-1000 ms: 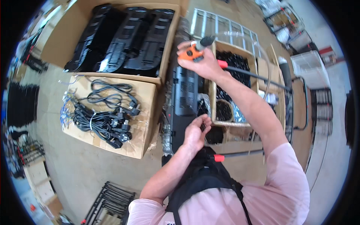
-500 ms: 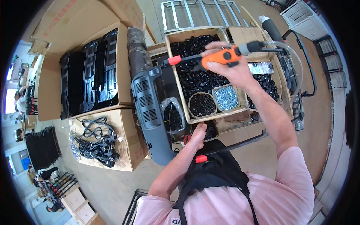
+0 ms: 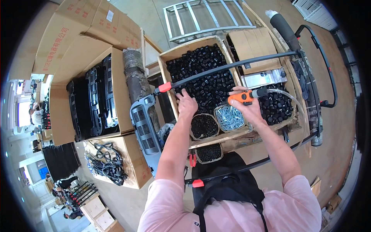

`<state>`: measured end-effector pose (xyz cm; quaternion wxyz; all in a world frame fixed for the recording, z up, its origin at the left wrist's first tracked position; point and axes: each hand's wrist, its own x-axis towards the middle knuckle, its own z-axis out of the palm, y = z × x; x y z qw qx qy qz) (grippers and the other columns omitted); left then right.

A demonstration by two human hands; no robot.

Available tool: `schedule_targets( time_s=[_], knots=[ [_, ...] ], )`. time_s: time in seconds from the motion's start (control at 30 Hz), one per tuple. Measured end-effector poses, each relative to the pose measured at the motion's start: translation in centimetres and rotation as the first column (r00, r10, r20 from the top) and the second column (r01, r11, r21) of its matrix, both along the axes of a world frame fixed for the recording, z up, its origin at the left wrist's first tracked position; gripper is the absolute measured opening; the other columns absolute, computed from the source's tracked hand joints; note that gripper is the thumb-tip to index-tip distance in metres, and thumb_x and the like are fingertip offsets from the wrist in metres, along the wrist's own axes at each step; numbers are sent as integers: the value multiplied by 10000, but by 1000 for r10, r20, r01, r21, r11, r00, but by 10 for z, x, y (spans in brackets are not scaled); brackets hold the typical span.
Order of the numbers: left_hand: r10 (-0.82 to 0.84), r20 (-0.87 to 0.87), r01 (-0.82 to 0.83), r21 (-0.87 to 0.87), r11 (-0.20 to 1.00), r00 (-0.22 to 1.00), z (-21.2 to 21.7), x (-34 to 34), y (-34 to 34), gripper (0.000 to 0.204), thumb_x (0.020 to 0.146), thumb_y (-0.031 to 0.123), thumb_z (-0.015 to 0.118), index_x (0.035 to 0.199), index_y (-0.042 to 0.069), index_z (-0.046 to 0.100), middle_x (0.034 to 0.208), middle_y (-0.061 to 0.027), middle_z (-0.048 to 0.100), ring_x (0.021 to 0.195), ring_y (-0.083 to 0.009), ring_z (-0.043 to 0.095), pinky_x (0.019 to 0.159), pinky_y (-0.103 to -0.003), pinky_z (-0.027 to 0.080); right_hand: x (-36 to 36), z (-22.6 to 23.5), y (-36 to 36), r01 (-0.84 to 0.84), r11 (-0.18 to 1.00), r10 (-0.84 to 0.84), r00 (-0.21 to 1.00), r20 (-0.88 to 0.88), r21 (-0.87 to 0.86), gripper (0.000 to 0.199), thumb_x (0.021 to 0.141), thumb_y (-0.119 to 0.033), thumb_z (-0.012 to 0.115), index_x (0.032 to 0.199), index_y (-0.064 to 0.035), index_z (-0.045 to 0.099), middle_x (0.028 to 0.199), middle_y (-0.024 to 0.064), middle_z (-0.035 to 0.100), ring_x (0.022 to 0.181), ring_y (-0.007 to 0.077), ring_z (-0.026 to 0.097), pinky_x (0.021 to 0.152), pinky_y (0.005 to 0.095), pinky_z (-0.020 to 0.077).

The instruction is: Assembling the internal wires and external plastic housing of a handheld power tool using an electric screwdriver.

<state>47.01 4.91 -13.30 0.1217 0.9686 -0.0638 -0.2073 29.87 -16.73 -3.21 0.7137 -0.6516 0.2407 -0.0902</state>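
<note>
My right hand grips an orange pneumatic screwdriver with a clear hose at its back end. It is over the right side of a wooden bin, just above a small tub of silvery screws. My left hand reaches into the bin's left side, fingers apart on a heap of small black plastic parts. Its fingertips are partly lost among them. A tub of small black screws lies below that hand. Across the bin runs a black tube frame joined to a grey vented plastic housing.
Left of the housing stands a carton of glossy black panels; coiled black cables lie on a lower box. Red-handled pliers hang beside another tub of black pieces. A metal rack lies beyond the bin.
My left hand has moved from beneath the bin's near edge up into the black parts. My right hand has lowered the screwdriver toward me and to the right. The view has shifted.
</note>
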Motion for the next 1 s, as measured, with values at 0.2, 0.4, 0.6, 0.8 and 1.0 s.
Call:
schedule_targets(
  time_s=[0.2,0.4,0.6,0.8,1.0],
  knots=[
    [-309,103,287,182,940,946,-40,6,-17,440,1040,206,619,1397,27,436,1278,-224,566,1146,-398,686,842,-459,653,23,-34,5,19,998,-19,1000,1,66,494,875,-80,842,1325,-47,641,1185,95,740,1092,158,697,986,313,564],
    [-388,83,370,172,913,918,-44,5,-29,364,997,196,644,1291,22,518,1204,-226,634,1067,-386,735,853,-456,649,60,-93,18,64,997,-66,995,-71,-38,474,867,-144,846,1301,-81,665,1102,43,732,1048,147,682,990,325,541],
    [-290,-10,289,91,953,957,-37,20,-19,473,944,238,709,1303,9,503,1208,-248,653,1075,-423,741,901,-477,632,72,-97,16,-193,932,42,899,-437,-307,413,920,-208,731,1270,-5,645,969,149,737,881,204,752,799,365,603],
    [25,-148,-94,-479,873,989,-4,11,-1,413,940,167,622,1325,54,524,1083,-165,673,870,-286,724,713,-424,595,8,-96,18,-683,541,287,698,-656,-491,349,881,-169,706,1212,-58,724,928,188,767,952,328,769,826,458,619],
    [-248,-814,-823,-560,92,526,40,-41,46,178,1071,186,579,1221,125,503,911,-50,616,671,-152,605,530,-291,470,-6,-105,51,-666,211,441,718,-538,-715,342,905,-105,676,1245,-71,655,1229,197,695,1226,376,661,997,489,569]
  ],
)
